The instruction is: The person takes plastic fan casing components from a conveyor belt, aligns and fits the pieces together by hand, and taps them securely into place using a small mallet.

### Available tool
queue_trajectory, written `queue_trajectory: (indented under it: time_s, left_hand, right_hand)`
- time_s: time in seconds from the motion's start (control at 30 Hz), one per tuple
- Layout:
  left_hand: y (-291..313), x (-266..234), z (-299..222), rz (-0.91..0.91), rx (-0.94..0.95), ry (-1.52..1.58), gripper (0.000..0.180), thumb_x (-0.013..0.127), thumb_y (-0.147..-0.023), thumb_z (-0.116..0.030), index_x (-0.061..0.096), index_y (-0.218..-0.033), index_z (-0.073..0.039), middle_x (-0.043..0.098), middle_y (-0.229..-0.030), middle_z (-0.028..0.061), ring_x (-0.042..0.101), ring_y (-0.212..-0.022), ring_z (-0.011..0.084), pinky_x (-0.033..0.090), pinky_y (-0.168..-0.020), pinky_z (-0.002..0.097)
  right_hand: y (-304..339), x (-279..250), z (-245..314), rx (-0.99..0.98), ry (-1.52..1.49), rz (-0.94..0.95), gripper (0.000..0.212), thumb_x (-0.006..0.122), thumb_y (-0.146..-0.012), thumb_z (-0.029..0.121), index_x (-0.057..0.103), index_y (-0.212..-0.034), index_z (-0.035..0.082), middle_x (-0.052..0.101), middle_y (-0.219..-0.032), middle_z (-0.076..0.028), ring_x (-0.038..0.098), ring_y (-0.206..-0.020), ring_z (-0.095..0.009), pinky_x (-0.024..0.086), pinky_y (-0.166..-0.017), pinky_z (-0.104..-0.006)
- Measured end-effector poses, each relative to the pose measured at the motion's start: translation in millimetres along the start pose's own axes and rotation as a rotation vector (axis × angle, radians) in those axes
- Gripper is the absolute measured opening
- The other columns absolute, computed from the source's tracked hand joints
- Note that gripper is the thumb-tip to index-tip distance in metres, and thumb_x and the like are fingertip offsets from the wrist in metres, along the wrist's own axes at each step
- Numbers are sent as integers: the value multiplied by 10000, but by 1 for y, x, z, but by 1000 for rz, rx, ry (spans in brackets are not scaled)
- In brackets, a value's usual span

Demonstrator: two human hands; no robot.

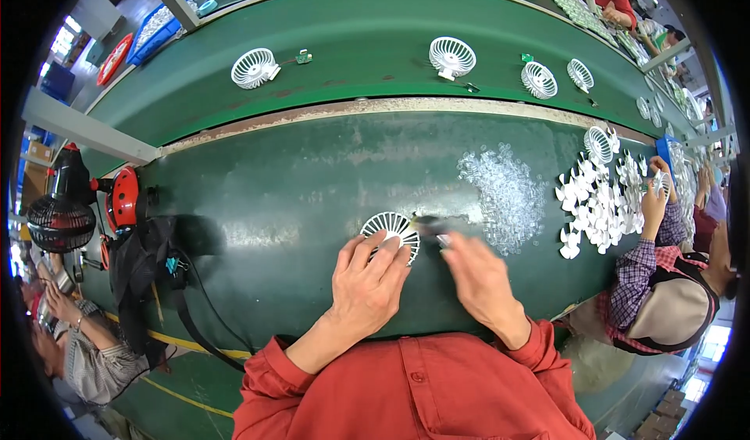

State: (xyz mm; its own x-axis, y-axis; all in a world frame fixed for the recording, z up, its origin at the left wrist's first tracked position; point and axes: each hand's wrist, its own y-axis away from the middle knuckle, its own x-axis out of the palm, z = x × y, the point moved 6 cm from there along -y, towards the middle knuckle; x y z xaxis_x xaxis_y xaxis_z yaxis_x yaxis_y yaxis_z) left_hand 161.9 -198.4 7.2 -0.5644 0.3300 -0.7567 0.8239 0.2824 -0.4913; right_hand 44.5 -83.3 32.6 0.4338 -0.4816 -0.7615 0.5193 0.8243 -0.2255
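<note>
On the green bench in front of me lies a round white slatted fan housing [389, 223]. My left hand [367, 282] rests over its near side, fingers laid on the slats and holding it against the bench. My right hand [483, 280], smeared by motion, is closed round a small dark tool [430, 225] that looks like a brush with a tan tip. That tip is at the housing's right rim; its exact shape is blurred. My fingers hide the lower part of the housing.
Small clear plastic pieces [504, 198] lie heaped to the right, beside a pile of white fan blades [598, 202]. A co-worker's hand [655, 202] is at the far right. Beyond the bench's ledge, a green conveyor [351, 57] carries several white fan housings. A black fan [62, 213] stands left.
</note>
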Motion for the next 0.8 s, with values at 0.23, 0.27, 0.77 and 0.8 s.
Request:
queue_trajectory:
  time_s: [0.23, 0.27, 0.77, 0.8]
  left_hand:
    - [4, -15, 1, 77, -2, 53, 369, 743, -739, -113, 640, -1088, -52, 593, -1072, 77, 568, -1004, 274, 428, -839, 417]
    - [3, -16, 2, 77, -14, 90, 401, 766, -717, -121, 636, -1092, -66, 594, -1049, 72, 570, -967, 276, 420, -787, 401]
    - [-4, -14, 16, 124, -164, -25, 735, 806, -681, -375, 538, -1234, 28, 543, -1150, 163, 521, -967, 322, 392, -775, 411]
    - [-4, -11, 18, 144, -179, -58, 775, 799, -675, -393, 529, -1248, 55, 538, -1155, 180, 519, -985, 317, 389, -779, 407]
  right_hand:
    - [-39, -9, -44, 254, 104, -126, 144, 662, -880, 106, 592, -901, -18, 570, -806, -199, 564, -723, -402, 441, -629, -467]
    - [-48, -10, -51, 231, 145, -145, 128, 660, -871, 89, 591, -892, -17, 562, -799, -196, 556, -717, -403, 436, -625, -470]
    - [-70, -2, -60, 88, 222, -152, 118, 665, -859, 80, 609, -889, -20, 581, -786, -172, 598, -584, -341, 442, -533, -442]
    - [-68, -4, -57, 89, 220, -150, 118, 665, -859, 80, 609, -889, -20, 581, -786, -172, 598, -584, -341, 442, -533, -442]
